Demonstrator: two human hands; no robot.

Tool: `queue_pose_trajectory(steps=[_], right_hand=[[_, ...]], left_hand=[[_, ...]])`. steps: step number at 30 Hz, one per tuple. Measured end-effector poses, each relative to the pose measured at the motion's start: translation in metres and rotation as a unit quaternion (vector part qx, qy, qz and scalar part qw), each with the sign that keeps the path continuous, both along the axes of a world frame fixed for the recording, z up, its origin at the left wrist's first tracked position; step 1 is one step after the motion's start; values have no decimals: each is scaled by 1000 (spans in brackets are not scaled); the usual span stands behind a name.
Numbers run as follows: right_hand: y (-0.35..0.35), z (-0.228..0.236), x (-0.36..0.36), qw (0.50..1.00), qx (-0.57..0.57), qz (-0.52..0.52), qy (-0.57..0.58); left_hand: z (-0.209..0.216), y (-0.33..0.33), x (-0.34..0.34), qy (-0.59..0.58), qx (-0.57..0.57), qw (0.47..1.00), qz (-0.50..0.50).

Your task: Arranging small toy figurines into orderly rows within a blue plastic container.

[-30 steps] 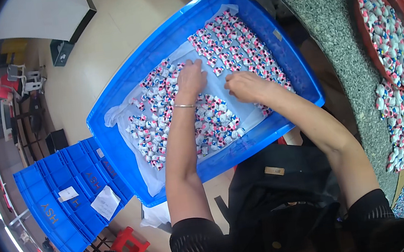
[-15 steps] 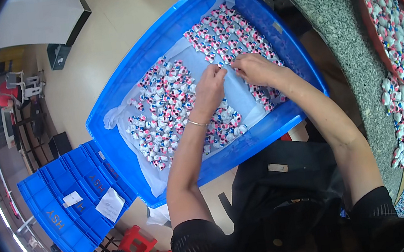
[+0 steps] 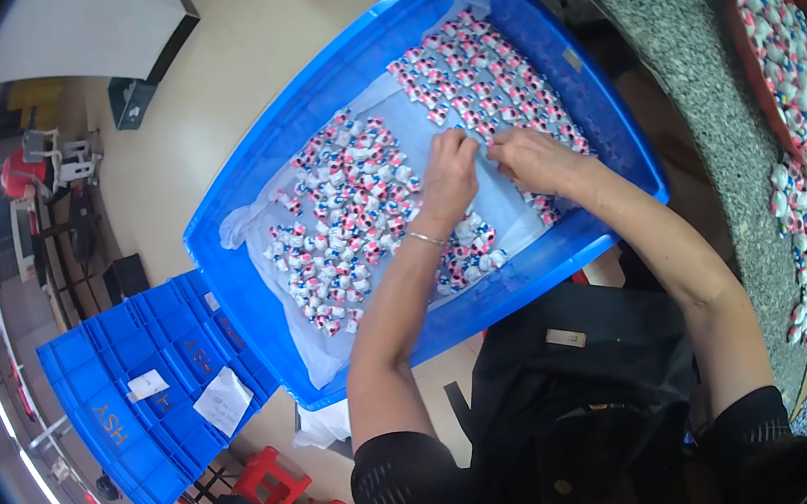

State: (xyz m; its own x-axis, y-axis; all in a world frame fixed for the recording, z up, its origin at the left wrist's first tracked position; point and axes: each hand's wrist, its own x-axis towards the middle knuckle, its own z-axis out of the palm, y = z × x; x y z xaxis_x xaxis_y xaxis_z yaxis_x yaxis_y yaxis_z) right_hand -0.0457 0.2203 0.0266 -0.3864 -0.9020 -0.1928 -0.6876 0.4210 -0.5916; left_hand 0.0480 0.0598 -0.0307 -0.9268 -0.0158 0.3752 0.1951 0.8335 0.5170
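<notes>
My left hand (image 3: 450, 176) and my right hand (image 3: 538, 157) are close together over a large blue plastic bin (image 3: 243, 136), each with thumb and fingers pinched. What sits between the fingertips, if anything, is too small and hidden to make out. Beyond them, small white, pink and blue figurines (image 3: 477, 67) lie in neat, close rows on a white liner sheet (image 3: 386, 108). Left of my left hand, a loose heap of the same kind of figurines (image 3: 342, 199) lies on the liner, partly hidden behind my left forearm.
On the right, a speckled stone worktop (image 3: 695, 85) carries a red tray (image 3: 760, 57) heaped with more figurines, some spilling beside it. Blue crates (image 3: 128, 387) with paper slips are at lower left, near red stools (image 3: 271, 482). A grey-white table (image 3: 85, 34) is at upper left.
The whole view has shifted slightly to the right and down. My right hand has come a little nearer to me, away from the rows; my left hand stays about where it was.
</notes>
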Motion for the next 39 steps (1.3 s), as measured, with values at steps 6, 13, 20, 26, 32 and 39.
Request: queue_pose_trajectory(steps=[6,13,20,26,32,39], right_hand=[[6,-10,2,997,-71,-1,28],[5,-13,-3,997,-77,-16,24],[6,-6,-4,1000,-19,-12,14],[6,-6,-1,999,-33,-23,16],[20,-1,0,994,-92,-30,47],[29,4,3,996,-75,-48,30]], left_hand=[[23,-28,-4,-8,-8,995,101],[27,-112,-11,-140,-238,961,8],[45,-53,8,-113,-30,993,10],[22,4,13,-153,8,988,-26],[37,-1,5,-73,0,997,24],[33,-23,16,-188,-105,973,-84]])
